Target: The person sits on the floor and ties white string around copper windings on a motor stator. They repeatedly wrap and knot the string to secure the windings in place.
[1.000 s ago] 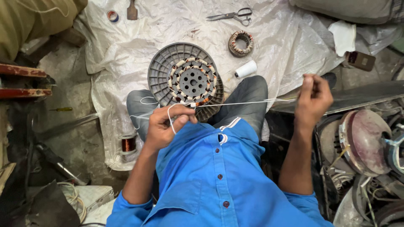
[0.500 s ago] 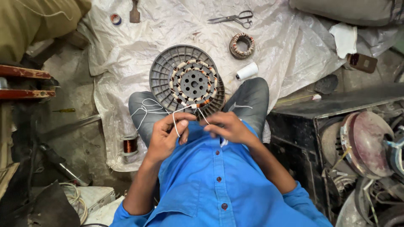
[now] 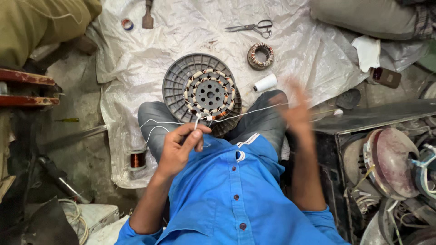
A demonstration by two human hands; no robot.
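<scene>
I look down on my own lap: the left hand (image 3: 181, 147) sits just below the wound motor stator (image 3: 209, 93), fingers pinched around a white thread (image 3: 247, 112) close to the point where it meets the stator's lower edge. The stator, a ring of copper coils with pale insulation around a dark drilled core, lies on a round grey ribbed plastic disc (image 3: 175, 86) that rests across my knees. From the pinch the thread runs rightward, taut, towards the right hand (image 3: 297, 113), which is raised beside the right knee and badly blurred (I cannot tell whether its fingers are clenched on the thread or loose). A slack loop of the same thread trails left over my grey trouser leg (image 3: 152, 120).

Beyond the disc, on the crumpled white plastic sheet (image 3: 181, 31) spread over the floor, a spool of white thread (image 3: 265, 83) lies just to the right of the stator, and a smaller wound coil ring (image 3: 260, 56) lies a little farther up. Scissors (image 3: 252, 27) lie near the top, well apart from my hands. A spool of copper wire (image 3: 137, 159) stands at the sheet's lower left edge, near my left elbow. A roll of tape (image 3: 127, 24) lies at the upper left.
</scene>
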